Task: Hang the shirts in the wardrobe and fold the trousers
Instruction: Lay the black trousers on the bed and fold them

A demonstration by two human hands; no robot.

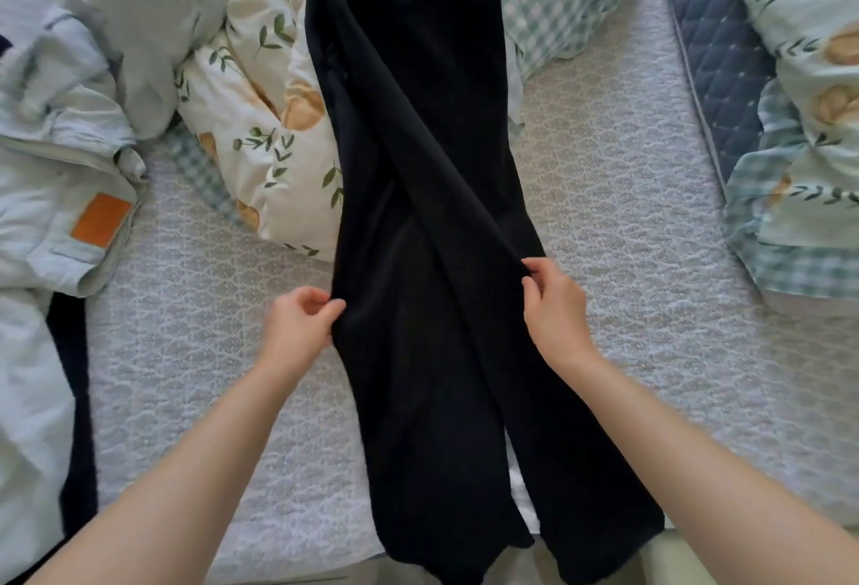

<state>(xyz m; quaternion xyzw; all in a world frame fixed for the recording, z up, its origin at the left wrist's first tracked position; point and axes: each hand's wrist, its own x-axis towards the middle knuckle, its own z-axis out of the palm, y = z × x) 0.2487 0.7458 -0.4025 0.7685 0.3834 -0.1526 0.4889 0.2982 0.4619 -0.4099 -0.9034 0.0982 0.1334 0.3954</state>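
Both sets of fingers are pinched on cloth: the left hand [297, 322] grips the left edge of the black trousers [418, 259], the right hand [553, 305] the right edge. The trousers lie lengthwise down the bed [627, 212], legs crossed, hems hanging over its near edge. Pale jeans [60, 194] sit bunched at the left.

Trousers [418, 259] lie lengthwise down the middle of the bed [627, 259], legs crossing and hanging over the near edge. A heap of clothes [69, 166] lies left, a duvet [260, 96] far left of centre, pillows [809, 119] right.
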